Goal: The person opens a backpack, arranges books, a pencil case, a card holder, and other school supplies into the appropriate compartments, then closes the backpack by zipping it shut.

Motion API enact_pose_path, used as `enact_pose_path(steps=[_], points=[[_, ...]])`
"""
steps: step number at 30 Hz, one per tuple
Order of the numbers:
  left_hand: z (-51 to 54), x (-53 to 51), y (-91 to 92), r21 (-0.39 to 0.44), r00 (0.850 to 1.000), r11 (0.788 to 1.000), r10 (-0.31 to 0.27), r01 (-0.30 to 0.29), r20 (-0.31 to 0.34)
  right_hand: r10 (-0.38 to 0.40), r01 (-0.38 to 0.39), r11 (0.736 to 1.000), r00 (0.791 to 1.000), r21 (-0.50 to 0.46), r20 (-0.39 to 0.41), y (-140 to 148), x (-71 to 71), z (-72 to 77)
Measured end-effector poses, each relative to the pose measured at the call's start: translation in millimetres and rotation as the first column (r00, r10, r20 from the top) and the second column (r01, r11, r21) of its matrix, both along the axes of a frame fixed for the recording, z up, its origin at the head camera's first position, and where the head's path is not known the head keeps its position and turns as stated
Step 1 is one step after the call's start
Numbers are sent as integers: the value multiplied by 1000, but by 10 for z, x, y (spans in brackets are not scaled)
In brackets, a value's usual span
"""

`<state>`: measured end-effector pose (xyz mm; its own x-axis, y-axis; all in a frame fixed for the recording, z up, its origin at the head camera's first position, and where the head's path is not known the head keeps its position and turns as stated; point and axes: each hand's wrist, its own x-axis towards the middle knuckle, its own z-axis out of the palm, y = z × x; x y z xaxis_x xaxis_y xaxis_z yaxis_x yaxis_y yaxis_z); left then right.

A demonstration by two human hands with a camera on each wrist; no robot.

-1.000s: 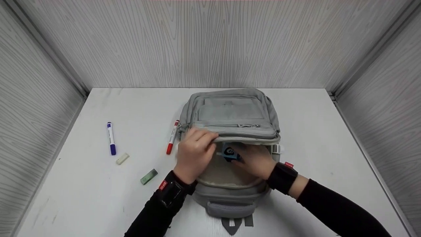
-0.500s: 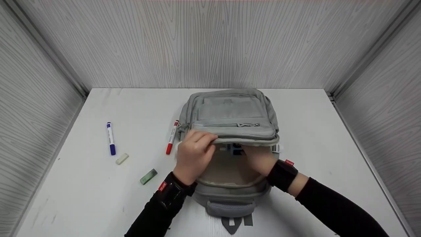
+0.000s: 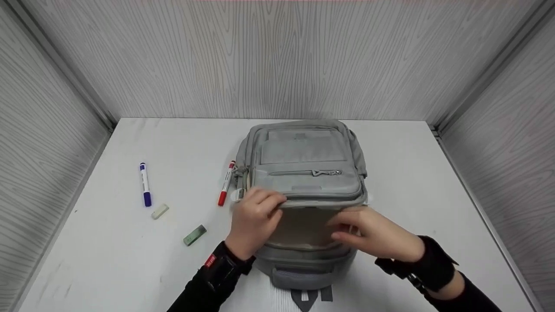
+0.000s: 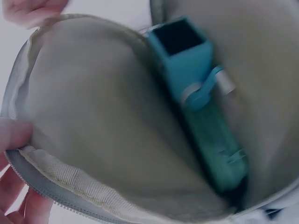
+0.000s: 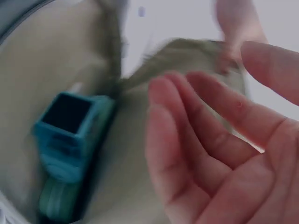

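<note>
A grey backpack [image 3: 303, 149] lies on the table with its main compartment unzipped. My left hand [image 3: 256, 223] pinches the edge of its flap between thumb and fingers, holding it raised. Beside the right side of the opening is my right hand [image 3: 377, 234], fingers loosely bent and nothing between them. Inside the bag, in the left wrist view, a blue boxy thing with a crank handle [image 4: 187, 60], like a pencil sharpener, sits beside a long green item [image 4: 217, 149]. Both also show in the right wrist view, blurred. The head view shows neither, only the pale lining.
Left of the backpack lie a red marker [image 3: 226, 184], a blue marker [image 3: 145, 184], a whitish eraser-like block [image 3: 160, 211] and a green block [image 3: 194, 235]. The red marker is close to the bag's side. Grey wood-patterned panels [image 3: 277, 60] enclose the table.
My right hand has come out of the backpack and moved right, leaving the blue crank thing inside. The flap edge and my left hand on it have moved down slightly toward me.
</note>
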<state>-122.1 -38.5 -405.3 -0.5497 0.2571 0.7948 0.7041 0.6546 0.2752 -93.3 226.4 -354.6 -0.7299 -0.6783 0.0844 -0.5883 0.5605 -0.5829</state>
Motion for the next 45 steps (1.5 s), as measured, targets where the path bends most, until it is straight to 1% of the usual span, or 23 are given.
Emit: enact_pose_path(steps=[3,5,6,9,11,13,16,17,19,20,22,24,26,27,29,31,33,35,37,39,41,43,45], points=[[-156,92,-17,-38,999,999,-32,32,-6,4,-22,988,994,-155,-112,-11,124,-82],[-275,151,-27,-69,999,996,-54,54,7,-39,-10,980,970,-198,-240,-54,166,-191],[-339,180,-33,-86,998,994,-63,64,19,-70,7,980,948,-197,-310,-77,172,-257],[-537,254,-56,-122,992,987,-98,107,78,-148,102,987,868,-122,-473,-139,162,-472],[-654,289,-77,-142,985,980,-124,141,122,-150,144,988,830,-52,-537,-158,141,-609],[-736,309,-108,-147,972,971,-167,191,164,-136,163,987,814,-2,-564,-161,127,-727],[-761,263,-185,-112,940,957,-234,267,247,-115,164,986,796,28,-595,-157,117,-859],[-742,220,-221,-93,931,958,-237,272,279,-112,162,986,791,29,-602,-155,118,-889],[-666,79,-300,-60,919,972,-193,227,344,-108,158,987,783,28,-613,-157,119,-932],[-616,-18,-341,-52,914,982,-148,180,377,-108,157,987,781,26,-615,-159,120,-946],[-522,-250,-425,-68,899,996,-16,51,438,-108,155,988,779,22,-617,-168,123,-964],[-441,-494,-501,-114,861,991,114,-66,495,-111,155,988,780,18,-616,-177,124,-975],[-402,-709,-575,-184,816,974,211,-130,538,-114,154,988,783,14,-612,-184,129,-986],[-398,-795,-606,-225,793,964,248,-144,556,-115,154,988,784,12,-610,-185,134,-992],[-408,-918,-655,-305,757,942,298,-137,581,-121,166,986,782,17,-611,-184,149,-1002],[-435,-987,-684,-372,731,921,334,-118,595,-131,192,981,779,35,-614,-172,171,-1013],[-464,-1024,-688,-406,719,907,358,-115,596,-153,228,972,786,50,-600,-151,192,-1022],[-491,-1048,-679,-415,723,900,374,-132,581,-189,267,962,805,59,-563,-124,211,-1029],[-512,-1062,-661,-403,734,902,379,-156,563,-236,299,953,836,50,-496,-102,226,-1034],[-525,-1070,-640,-384,755,907,374,-175,538,-277,324,945,863,44,-423,-83,238,-1040],[-529,-1064,-620,-360,773,913,365,-189,519,-301,340,939,881,46,-364,-69,251,-1047],[-528,-1046,-602,-343,792,918,356,-198,495,-313,350,935,888,55,-336,-60,264,-1054],[-525,-1012,-583,-325,809,923,346,-203,476,-318,358,932,888,63,-333,-58,275,-1058]])
